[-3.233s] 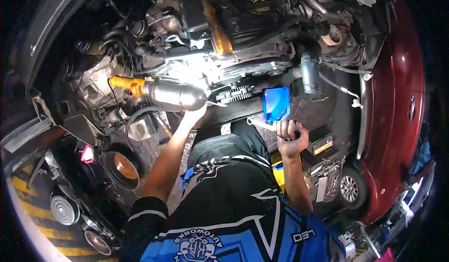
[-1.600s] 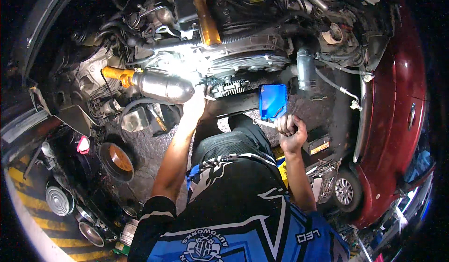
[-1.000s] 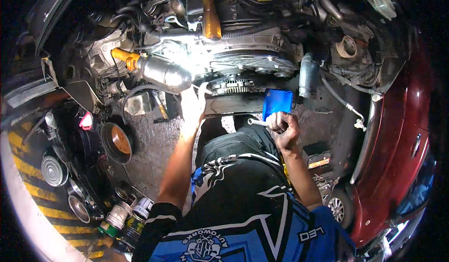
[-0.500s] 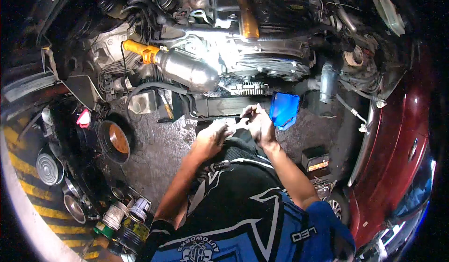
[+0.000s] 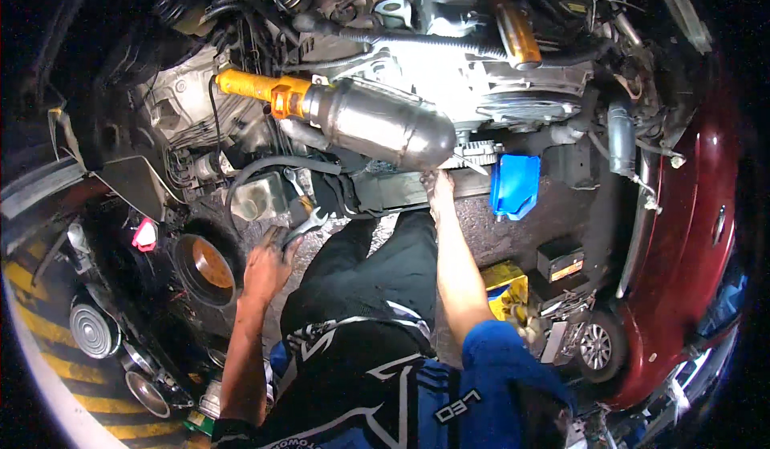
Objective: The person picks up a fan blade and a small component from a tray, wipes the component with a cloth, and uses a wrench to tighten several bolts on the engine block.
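My left hand (image 5: 268, 268) is low on the left, closed round an open-ended wrench (image 5: 311, 221) whose jaw points up and to the right. My right hand (image 5: 439, 192) reaches up to the front of the engine bay, just under the metal shade of a yellow-handled work lamp (image 5: 385, 124). Its fingers look curled, and what they hold, if anything, I cannot make out. A thin pale rod (image 5: 472, 163) shows beside them, in front of the ribbed metal engine part (image 5: 479, 151). The bright lamp light washes out the engine (image 5: 449, 72) behind.
A blue plastic container (image 5: 515, 186) hangs or stands right of my right hand. A black pan with brown liquid (image 5: 210, 260) lies on the left. A yellow container (image 5: 505, 285), a battery (image 5: 560, 258) and loose tools (image 5: 565, 313) sit on the right, near a red car panel (image 5: 686, 232).
My hands were together in front of my body and have parted. The left went down and left with the wrench; the right went up to the engine. The view shifted.
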A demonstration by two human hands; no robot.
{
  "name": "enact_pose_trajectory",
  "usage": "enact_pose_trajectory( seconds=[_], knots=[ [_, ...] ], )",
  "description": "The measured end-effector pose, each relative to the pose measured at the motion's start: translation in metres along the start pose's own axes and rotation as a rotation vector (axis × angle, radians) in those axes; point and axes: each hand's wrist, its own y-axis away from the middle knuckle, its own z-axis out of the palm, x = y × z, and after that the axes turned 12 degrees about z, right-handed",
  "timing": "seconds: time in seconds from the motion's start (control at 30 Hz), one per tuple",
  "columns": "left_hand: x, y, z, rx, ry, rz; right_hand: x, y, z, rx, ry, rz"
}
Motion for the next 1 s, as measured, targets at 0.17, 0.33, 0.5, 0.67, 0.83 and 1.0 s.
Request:
enact_pose_trajectory(
  seconds=[0.17, 0.33, 0.5, 0.67, 0.83, 1.0],
  knots=[
    [-0.007, -0.004, -0.002, -0.059, 0.08, 0.082, 0.006, 0.022, 0.034, -0.002, 0.169, -0.098],
    [-0.005, -0.01, 0.012, -0.039, 0.135, 0.189, 0.033, 0.048, 0.063, 0.122, 0.97, -0.661],
    [-0.002, -0.012, 0.017, -0.137, 0.171, 0.132, 0.038, 0.097, 0.118, 0.051, 0.702, -0.584],
    [-0.001, -0.017, 0.011, -0.131, 0.224, 0.1, 0.034, 0.086, 0.134, 0.334, 0.815, -0.757],
    [-0.005, -0.003, 0.005, -0.072, 0.115, 0.125, 0.044, 0.047, 0.127, 0.672, 1.34, -1.073],
    [-0.021, 0.014, 0.011, -0.115, 0.192, 0.034, 0.061, 0.008, 0.131, 0.669, 0.982, -1.151]
  ],
)
